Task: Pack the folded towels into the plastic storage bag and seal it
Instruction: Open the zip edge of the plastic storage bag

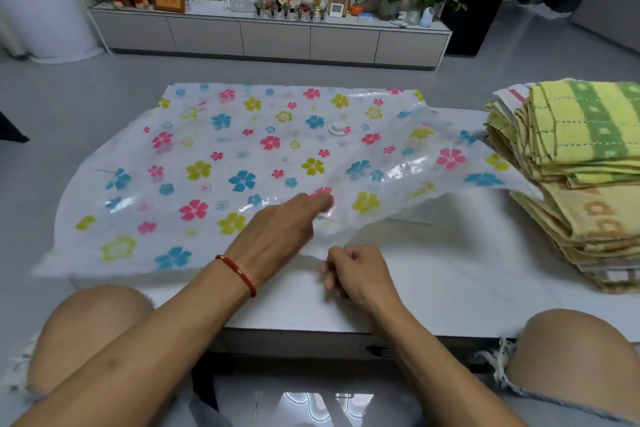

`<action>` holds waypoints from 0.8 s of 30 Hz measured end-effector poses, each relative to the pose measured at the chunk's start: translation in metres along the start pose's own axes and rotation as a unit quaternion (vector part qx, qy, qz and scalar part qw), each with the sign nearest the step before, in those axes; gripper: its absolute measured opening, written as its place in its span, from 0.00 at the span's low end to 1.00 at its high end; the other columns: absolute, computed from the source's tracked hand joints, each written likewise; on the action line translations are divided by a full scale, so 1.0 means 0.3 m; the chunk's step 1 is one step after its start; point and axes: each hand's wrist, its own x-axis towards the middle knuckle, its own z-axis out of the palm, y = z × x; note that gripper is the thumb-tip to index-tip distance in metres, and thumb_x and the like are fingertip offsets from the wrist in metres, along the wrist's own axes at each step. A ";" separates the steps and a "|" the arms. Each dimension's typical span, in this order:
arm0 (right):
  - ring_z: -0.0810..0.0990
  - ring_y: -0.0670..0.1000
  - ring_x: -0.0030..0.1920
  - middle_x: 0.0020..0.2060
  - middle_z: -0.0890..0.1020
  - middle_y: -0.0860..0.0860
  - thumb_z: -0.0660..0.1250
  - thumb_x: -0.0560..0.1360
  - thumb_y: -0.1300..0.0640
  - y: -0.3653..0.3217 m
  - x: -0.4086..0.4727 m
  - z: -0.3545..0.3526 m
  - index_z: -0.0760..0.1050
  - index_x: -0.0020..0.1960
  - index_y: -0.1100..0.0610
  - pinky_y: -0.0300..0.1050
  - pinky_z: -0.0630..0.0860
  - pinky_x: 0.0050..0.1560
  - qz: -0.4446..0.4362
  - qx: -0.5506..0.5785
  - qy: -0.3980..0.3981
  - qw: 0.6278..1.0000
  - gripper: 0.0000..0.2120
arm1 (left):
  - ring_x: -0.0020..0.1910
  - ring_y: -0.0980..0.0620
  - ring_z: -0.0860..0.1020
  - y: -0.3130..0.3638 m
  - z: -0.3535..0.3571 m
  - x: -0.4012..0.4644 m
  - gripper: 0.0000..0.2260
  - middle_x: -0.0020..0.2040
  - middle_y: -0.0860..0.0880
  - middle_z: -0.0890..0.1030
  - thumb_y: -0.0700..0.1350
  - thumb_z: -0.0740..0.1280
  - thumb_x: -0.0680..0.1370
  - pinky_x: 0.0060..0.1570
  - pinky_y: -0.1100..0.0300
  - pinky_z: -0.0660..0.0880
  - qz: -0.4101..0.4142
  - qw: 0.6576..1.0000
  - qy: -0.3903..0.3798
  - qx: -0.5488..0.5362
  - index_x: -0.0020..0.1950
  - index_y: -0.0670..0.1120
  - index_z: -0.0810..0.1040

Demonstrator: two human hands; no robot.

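A clear plastic storage bag (242, 156) printed with pink, blue and yellow flowers lies spread over the white table (433, 274), a white round valve (338, 127) near its middle. Its near right edge is lifted off the table. My left hand (280, 229), a red cord on its wrist, reaches into the bag's near edge; the fingertips show blurred through the plastic. My right hand (356, 270) pinches the bag's near edge with curled fingers. A tall stack of folded yellow and green towels (581, 177) stands at the table's right end, apart from both hands.
My bare knees (93, 333) flank the table's front edge. Beyond the table is grey floor, then a long low cabinet (273, 35) carrying plants, frames and ornaments. The bag's left part overhangs the table's left edge.
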 end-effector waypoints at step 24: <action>0.80 0.61 0.59 0.61 0.82 0.53 0.58 0.81 0.50 -0.010 -0.132 -0.063 0.59 0.81 0.45 0.52 0.74 0.53 -0.118 -0.422 0.067 0.896 0.28 | 0.44 0.50 0.76 -0.096 0.027 0.023 0.25 0.64 0.53 0.71 0.47 0.71 0.73 0.36 0.58 0.74 -0.042 0.997 0.059 -0.006 0.70 0.50 0.71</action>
